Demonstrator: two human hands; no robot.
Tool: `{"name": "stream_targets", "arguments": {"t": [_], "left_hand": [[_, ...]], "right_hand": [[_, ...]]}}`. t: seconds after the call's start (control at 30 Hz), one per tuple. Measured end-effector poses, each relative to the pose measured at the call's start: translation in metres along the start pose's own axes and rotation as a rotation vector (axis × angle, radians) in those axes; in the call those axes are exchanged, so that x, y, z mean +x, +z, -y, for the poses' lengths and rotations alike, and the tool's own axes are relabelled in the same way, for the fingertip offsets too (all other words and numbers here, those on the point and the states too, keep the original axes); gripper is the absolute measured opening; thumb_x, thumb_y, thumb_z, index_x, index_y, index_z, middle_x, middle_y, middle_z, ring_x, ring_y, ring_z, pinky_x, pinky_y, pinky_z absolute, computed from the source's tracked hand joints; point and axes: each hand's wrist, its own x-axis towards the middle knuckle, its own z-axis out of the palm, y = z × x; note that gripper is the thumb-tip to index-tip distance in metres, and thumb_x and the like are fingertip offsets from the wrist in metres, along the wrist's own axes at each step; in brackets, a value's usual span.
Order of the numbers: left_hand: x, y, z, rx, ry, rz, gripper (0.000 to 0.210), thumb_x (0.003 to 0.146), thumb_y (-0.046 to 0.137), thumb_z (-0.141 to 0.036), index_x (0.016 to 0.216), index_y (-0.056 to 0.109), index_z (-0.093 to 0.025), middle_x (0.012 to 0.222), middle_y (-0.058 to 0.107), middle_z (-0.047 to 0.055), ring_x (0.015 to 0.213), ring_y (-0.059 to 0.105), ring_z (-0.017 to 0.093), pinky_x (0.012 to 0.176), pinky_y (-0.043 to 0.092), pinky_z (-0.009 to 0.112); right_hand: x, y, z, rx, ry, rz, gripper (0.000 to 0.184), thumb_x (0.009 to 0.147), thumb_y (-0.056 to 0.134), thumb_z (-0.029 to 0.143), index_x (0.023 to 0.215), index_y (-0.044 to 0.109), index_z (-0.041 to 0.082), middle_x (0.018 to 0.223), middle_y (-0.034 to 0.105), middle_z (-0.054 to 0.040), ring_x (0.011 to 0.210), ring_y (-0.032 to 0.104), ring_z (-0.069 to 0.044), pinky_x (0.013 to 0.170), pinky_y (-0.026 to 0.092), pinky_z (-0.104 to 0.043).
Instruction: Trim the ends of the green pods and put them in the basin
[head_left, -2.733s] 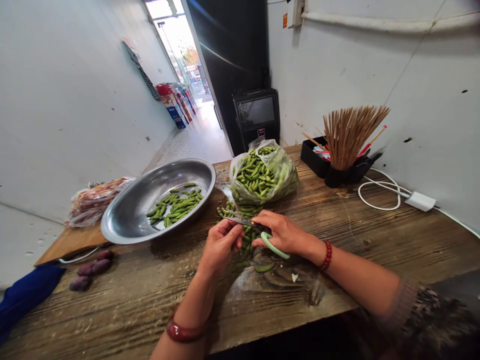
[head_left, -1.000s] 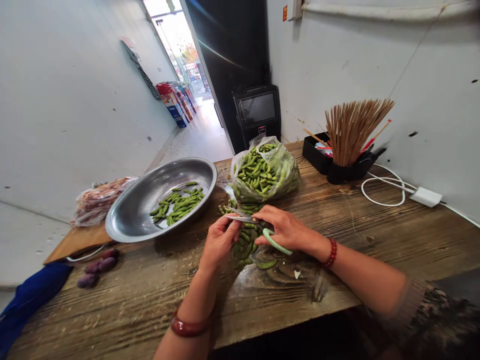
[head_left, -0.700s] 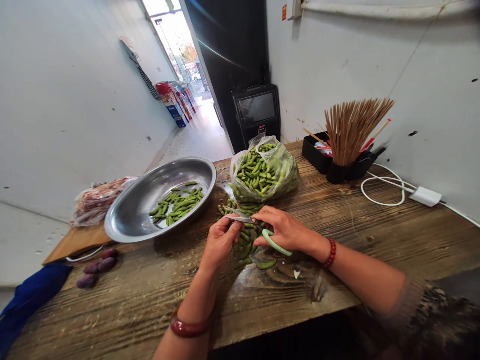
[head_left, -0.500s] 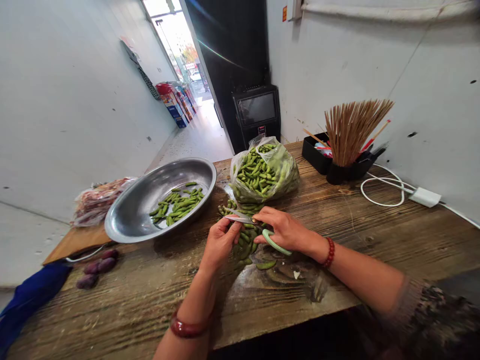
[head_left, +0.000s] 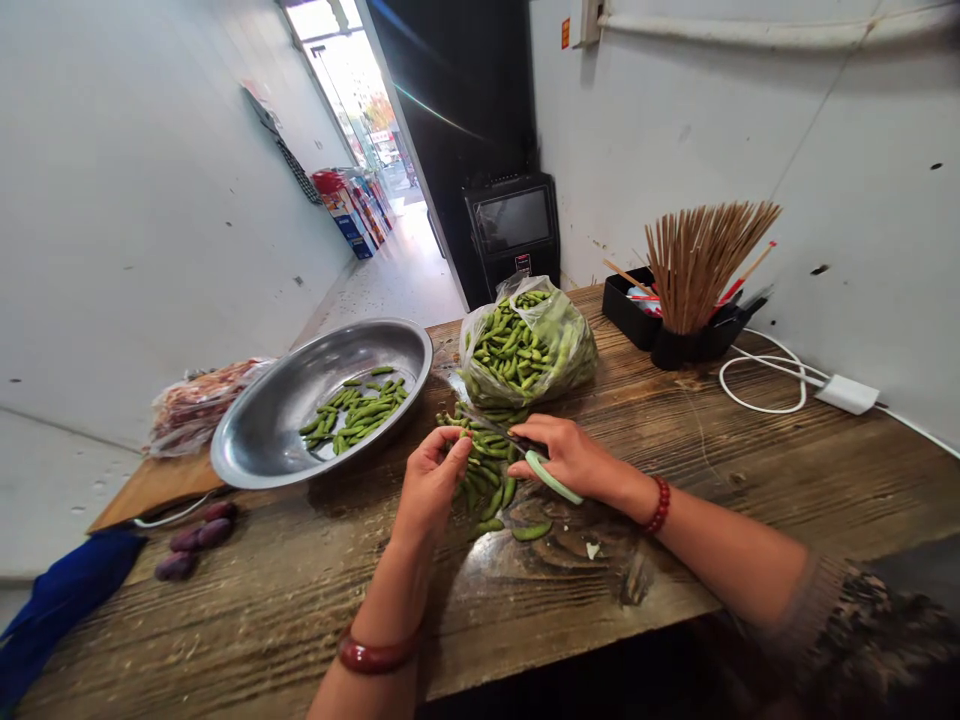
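Between hands, on wooden table (head_left: 750,470): loose pile of green pods (head_left: 487,470). Left hand (head_left: 429,483) pinches one pod (head_left: 452,436) at fingertips, over pile. Right hand (head_left: 571,457) closed round scissors (head_left: 529,458), green handle toward wrist, blades pointing away-left toward left fingers; long axis runs hand to hand. Risk: blade tips close to left fingertips, nick likely if pod slips. Steel bowl (head_left: 300,400) beyond left hand; bag of pods (head_left: 525,345) just beyond both.
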Motion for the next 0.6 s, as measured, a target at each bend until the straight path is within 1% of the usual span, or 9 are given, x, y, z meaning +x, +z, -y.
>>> {"name": "stream_targets", "arguments": {"t": [0.07,0.13,0.2,0.27,0.37,0.6], "left_hand": [[0.0005,-0.0005,-0.002,-0.132,-0.028,-0.008,0.023,0.072,0.075,-0.031,0.083,0.062,-0.016,0.06,0.055,-0.004,0.048,0.041,0.005,0.041,0.027,0.016],[0.0009,-0.001,-0.0047,-0.248,-0.053,-0.014,0.025,0.069,0.077,-0.027,0.083,0.06,-0.016,0.068,0.061,-0.001,0.052,0.046,0.006,0.042,0.031,0.015],[0.001,-0.0012,-0.0072,-0.328,-0.091,-0.028,0.028,0.066,0.079,-0.023,0.084,0.059,-0.015,0.075,0.065,0.002,0.055,0.05,0.006,0.045,0.035,0.015],[0.0006,-0.0009,-0.0088,-0.375,-0.115,-0.039,0.03,0.064,0.08,-0.019,0.084,0.058,-0.015,0.076,0.066,0.002,0.056,0.051,0.006,0.046,0.037,0.014],[-0.0006,0.0011,-0.0083,-0.392,-0.119,-0.028,0.029,0.064,0.08,-0.018,0.083,0.059,-0.015,0.076,0.066,0.002,0.055,0.052,0.006,0.046,0.038,0.014],[-0.0035,0.0086,-0.0023,-0.337,-0.1,0.059,0.022,0.068,0.078,-0.02,0.08,0.06,-0.014,0.073,0.065,0.002,0.054,0.052,0.006,0.045,0.036,0.015]], "right_hand": [[0.0009,0.0002,-0.0013,0.032,0.027,-0.041,0.037,0.076,0.075,0.035,0.106,0.066,0.014,0.09,0.064,-0.0061,0.078,0.06,-0.017,0.071,0.047,-0.027],[0.0012,-0.0002,-0.001,0.042,0.039,-0.051,0.043,0.074,0.077,0.037,0.108,0.065,0.014,0.092,0.063,-0.0061,0.077,0.059,-0.016,0.07,0.048,-0.027],[0.0007,-0.0006,0.0005,0.026,0.034,-0.031,0.048,0.072,0.078,0.039,0.11,0.063,0.014,0.095,0.062,-0.0062,0.075,0.058,-0.016,0.068,0.048,-0.028],[-0.0003,-0.0005,0.0023,-0.005,0.026,-0.004,0.052,0.071,0.079,0.04,0.113,0.062,0.015,0.097,0.062,-0.0063,0.074,0.057,-0.015,0.068,0.048,-0.028],[-0.002,0.0006,0.0033,-0.045,0.023,0.02,0.055,0.07,0.08,0.041,0.114,0.061,0.015,0.098,0.062,-0.0068,0.078,0.057,-0.017,0.071,0.048,-0.029],[-0.0032,0.0027,0.0008,-0.027,-0.016,0.036,0.056,0.07,0.079,0.041,0.115,0.06,0.015,0.101,0.061,-0.0077,0.088,0.059,-0.02,0.078,0.05,-0.031]]}}
